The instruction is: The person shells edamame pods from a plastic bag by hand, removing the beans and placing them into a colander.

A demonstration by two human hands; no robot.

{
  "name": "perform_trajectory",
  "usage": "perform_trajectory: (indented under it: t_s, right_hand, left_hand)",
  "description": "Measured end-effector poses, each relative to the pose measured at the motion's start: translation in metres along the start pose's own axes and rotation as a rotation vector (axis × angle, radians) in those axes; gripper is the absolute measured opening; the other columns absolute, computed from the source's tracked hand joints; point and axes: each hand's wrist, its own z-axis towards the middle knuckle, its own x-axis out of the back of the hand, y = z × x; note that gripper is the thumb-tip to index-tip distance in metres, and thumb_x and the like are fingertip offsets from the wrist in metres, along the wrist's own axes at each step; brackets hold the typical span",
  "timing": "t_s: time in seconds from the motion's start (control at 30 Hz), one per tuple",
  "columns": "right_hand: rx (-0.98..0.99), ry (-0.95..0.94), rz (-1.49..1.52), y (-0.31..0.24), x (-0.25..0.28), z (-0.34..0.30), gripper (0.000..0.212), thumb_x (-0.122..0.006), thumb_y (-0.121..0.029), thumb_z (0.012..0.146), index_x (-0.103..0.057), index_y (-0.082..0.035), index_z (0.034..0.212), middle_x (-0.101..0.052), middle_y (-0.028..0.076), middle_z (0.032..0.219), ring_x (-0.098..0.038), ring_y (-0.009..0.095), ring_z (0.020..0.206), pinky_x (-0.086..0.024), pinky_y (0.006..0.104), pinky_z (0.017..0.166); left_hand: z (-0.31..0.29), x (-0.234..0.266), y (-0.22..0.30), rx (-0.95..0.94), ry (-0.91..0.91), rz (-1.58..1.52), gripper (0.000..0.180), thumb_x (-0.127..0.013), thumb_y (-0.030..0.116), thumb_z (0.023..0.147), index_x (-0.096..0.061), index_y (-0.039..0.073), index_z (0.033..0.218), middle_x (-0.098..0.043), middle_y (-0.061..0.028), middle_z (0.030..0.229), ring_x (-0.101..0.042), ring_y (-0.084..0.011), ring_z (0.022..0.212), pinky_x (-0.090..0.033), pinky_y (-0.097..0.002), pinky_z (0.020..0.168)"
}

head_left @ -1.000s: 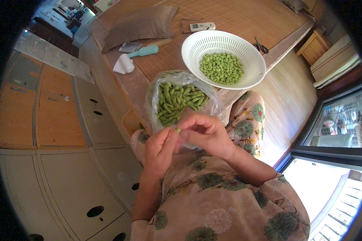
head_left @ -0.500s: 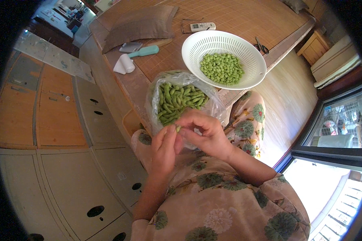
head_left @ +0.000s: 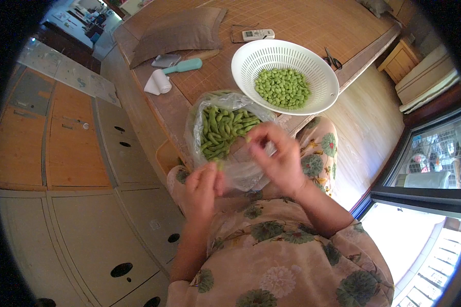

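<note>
Green pods (head_left: pixel 219 129) in clear bag (head_left: pixel 191 128); L hand (head_left: pixel 202 188) fingers pinch green pc (head_left: pixel 219 165); R hand (head_left: pixel 281 161) fingers curled, blurry, can't tell grip; beans (head_left: pixel 283 88) in white colander (head_left: pixel 320 77) nearby.

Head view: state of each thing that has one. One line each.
Left hand: pinched on a green piece
Right hand: green bit at fingertips, grip too blurred to tell
Clear bag: open, holding green pods
White colander: upright, partly filled with shelled beans
White roll: partly unrolled
Pillow: lying flat
</note>
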Motion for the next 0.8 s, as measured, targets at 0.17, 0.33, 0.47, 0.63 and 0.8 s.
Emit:
perform_trajectory:
  t_s: [0.17,0.33,0.47,0.63,0.8]
  right_hand:
    - [-0.002,0.274,-0.353,0.032,0.053,0.055,0.017,-0.066,0.000,0.077,-0.062,-0.001,0.094,-0.063,0.013,0.089,-0.062,0.021,0.076,-0.050,0.0318,0.067]
    - [0.057,0.246,-0.646,0.054,0.076,0.068,0.024,-0.065,-0.003,0.079,-0.064,-0.003,0.103,-0.061,0.016,0.105,-0.063,0.029,0.090,-0.052,0.0354,0.073]
    - [0.077,0.227,-0.465,0.034,0.063,0.048,0.024,-0.062,-0.001,0.081,-0.064,-0.003,0.105,-0.060,0.014,0.110,-0.062,0.029,0.095,-0.051,0.0342,0.075]
    - [0.096,0.102,-0.321,0.022,0.047,0.030,0.022,-0.061,0.006,0.080,-0.064,-0.002,0.101,-0.061,0.012,0.106,-0.062,0.022,0.088,-0.050,0.0286,0.069]
    - [0.129,0.004,-0.256,0.022,0.034,0.019,0.020,-0.059,0.009,0.080,-0.064,-0.001,0.097,-0.062,0.011,0.097,-0.062,0.020,0.080,-0.050,0.0278,0.065]
  left_hand:
    - [0.015,0.044,0.003,-0.097,0.237,-0.051,0.026,-0.051,0.024,0.097,-0.055,0.005,0.080,-0.048,-0.0003,0.062,-0.044,-0.0097,0.053,-0.035,-0.0254,0.049]
    - [0.037,0.119,-0.018,-0.104,0.328,0.201,0.023,-0.058,0.023,0.094,-0.058,0.004,0.080,-0.051,0.0012,0.068,-0.044,-0.0072,0.058,-0.036,-0.0227,0.054]
    - [0.050,0.142,-0.027,-0.017,0.364,0.516,0.023,-0.058,0.022,0.092,-0.056,0.002,0.081,-0.052,0.0010,0.071,-0.047,-0.0072,0.063,-0.037,-0.0243,0.055]
    - [0.087,0.189,-0.080,-0.075,0.435,0.477,0.020,-0.054,0.017,0.092,-0.056,0.000,0.082,-0.054,-0.0008,0.072,-0.050,-0.0092,0.067,-0.041,-0.0255,0.059]
    - [0.107,0.226,-0.122,-0.270,0.592,0.434,0.013,-0.055,0.013,0.092,-0.061,0.001,0.089,-0.059,-0.0025,0.075,-0.053,-0.0118,0.066,-0.043,-0.0258,0.056]
